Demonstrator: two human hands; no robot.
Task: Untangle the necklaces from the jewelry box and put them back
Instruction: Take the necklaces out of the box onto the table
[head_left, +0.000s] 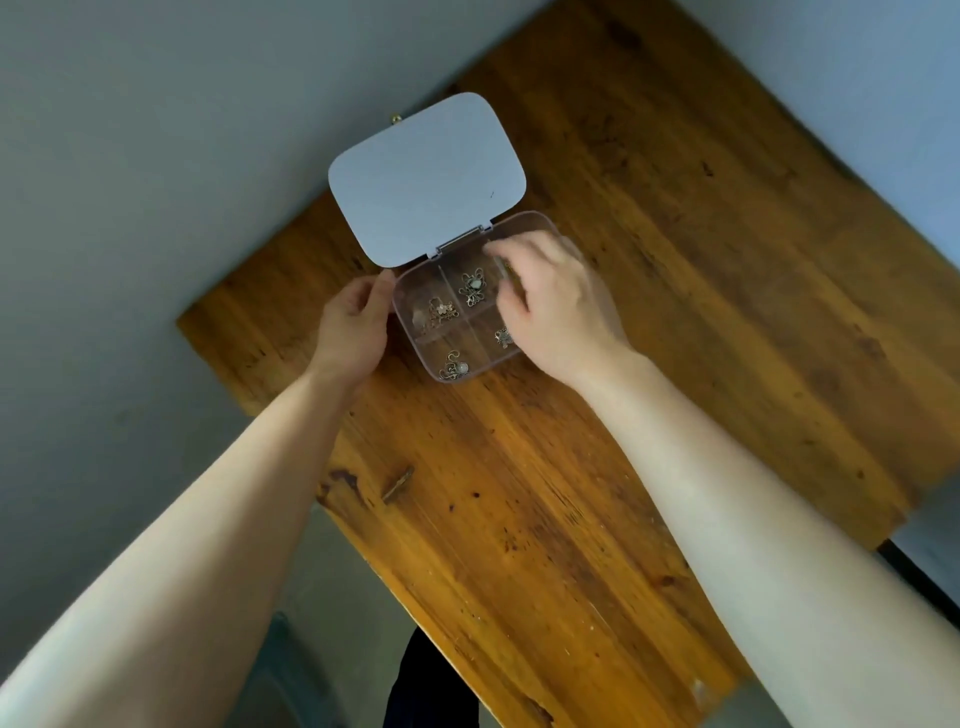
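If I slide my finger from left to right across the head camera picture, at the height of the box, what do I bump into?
Grey wall → left hand → clear jewelry box with necklaces → right hand → bare wooden table.

Clear box (415, 340) sits on wooden bench (649, 322), white lid (426, 179) flipped open toward the wall. Dividers split the box into compartments; tangled necklaces in four visible: one (472, 286), one (441, 310), one (453, 366), one (504, 336) partly hidden. Left hand (358, 322) grips the box's left edge, thumb at the corner. Right hand (550, 301) hovers over the far-right compartments, fingers (511, 249) curled down inside, blurred; whether pinching anything can't tell.
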